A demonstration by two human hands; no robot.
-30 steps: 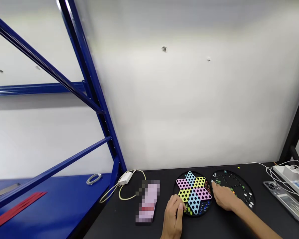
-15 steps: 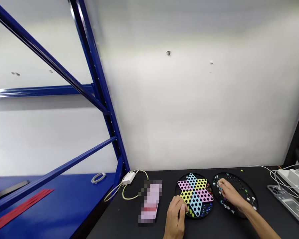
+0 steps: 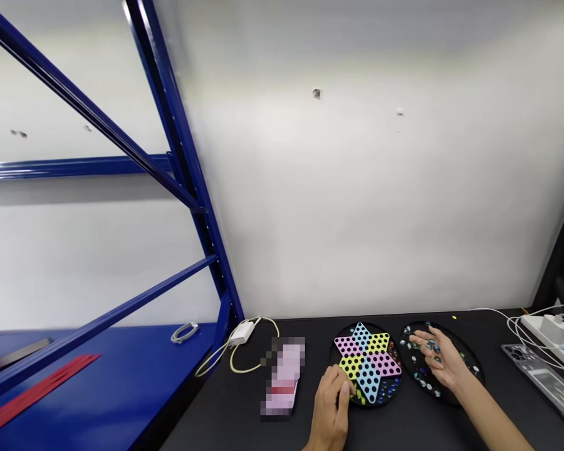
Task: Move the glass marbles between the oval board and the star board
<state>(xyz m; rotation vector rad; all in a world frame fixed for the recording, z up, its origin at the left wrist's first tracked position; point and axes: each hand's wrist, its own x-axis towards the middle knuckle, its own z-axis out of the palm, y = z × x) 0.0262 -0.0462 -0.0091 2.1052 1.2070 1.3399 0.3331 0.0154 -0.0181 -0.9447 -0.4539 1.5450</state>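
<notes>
A round Chinese checkers board [image 3: 367,379] with a pink, yellow and blue star lies on the black table, with yellow-green, blue and red marbles in its outer pockets. My left hand [image 3: 331,398] is closed at its lower left rim, fingers curled over the edge beside the yellow-green marbles. To the right, over a round black tray [image 3: 470,354] of loose marbles, my right hand [image 3: 444,363] is turned palm up. Several teal-blue marbles [image 3: 433,346] rest in its cupped palm and fingers. The hand hides part of the tray.
Left of the board lies a blurred pink phone-like item [image 3: 284,379], near a white charger [image 3: 242,332] with its cable. At the right are a grey phone-patterned case [image 3: 545,382] and a white power strip [image 3: 552,338] with tangled cables. A blue metal rack [image 3: 183,144] stands at left.
My right hand has turned from palm down among the tray's marbles to palm up, showing teal-blue marbles in it. My left hand stays at the board's rim.
</notes>
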